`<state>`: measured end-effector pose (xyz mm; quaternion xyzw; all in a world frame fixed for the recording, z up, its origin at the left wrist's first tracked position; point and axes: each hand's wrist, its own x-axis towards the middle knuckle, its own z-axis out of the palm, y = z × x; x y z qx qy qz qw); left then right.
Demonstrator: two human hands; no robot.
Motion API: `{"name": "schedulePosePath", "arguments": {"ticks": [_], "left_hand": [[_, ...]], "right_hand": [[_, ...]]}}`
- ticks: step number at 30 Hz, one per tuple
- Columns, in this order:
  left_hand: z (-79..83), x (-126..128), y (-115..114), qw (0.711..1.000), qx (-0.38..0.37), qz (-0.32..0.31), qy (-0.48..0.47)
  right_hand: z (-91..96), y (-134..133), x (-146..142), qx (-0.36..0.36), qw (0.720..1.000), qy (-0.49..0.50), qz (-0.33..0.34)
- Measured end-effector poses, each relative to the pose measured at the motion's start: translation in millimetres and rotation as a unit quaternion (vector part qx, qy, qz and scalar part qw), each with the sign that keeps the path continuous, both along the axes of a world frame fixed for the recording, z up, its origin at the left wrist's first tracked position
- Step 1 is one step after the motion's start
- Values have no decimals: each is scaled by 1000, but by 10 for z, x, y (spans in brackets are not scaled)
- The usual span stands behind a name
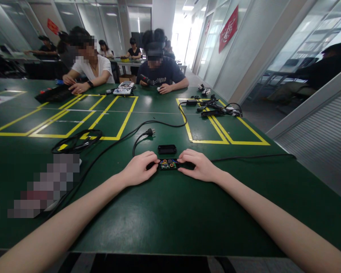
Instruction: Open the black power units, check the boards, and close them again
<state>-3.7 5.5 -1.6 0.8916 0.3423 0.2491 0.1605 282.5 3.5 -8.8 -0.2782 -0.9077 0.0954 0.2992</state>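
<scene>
An opened black power adapter (168,164) lies on the green table with its circuit board and copper coils showing. My left hand (140,167) pinches its left end between thumb and fingers. At the right end, my right hand (197,165) grips it the same way, fingers closed. Just beyond the adapter rests its loose black cover (167,149), hollow side up. A cord with a black plug (150,132) curves out from near my left hand. From the right side a thin black cable (252,156) runs across the table.
A coiled black cable (76,142) and a blurred-out object (45,185) lie to the left. Adapters and cords (213,106) are heaped at the back right. Yellow tape (127,117) marks the table (125,223). Two people work across it.
</scene>
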Motion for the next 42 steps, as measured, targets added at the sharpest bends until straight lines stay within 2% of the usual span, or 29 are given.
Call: {"name": "schedulePosePath", "arguments": {"ticks": [7,13,28,33,42], "left_hand": [[-20,-7,9,999,-19,-6,-32],[-55,-23,32,999,3,-8,-54],[-44,2,22,995,12,-43,-86],[-38,0,15,998,8,-25,-54],[-33,-11,39,999,22,-28,-15]], "right_hand": [[-49,26,33,-30,999,17,1],[-52,48,43,-33,999,17,3],[-95,68,38,-61,997,-6,-42],[-89,65,39,-27,999,-24,-31],[17,55,44,94,991,-95,4]]}}
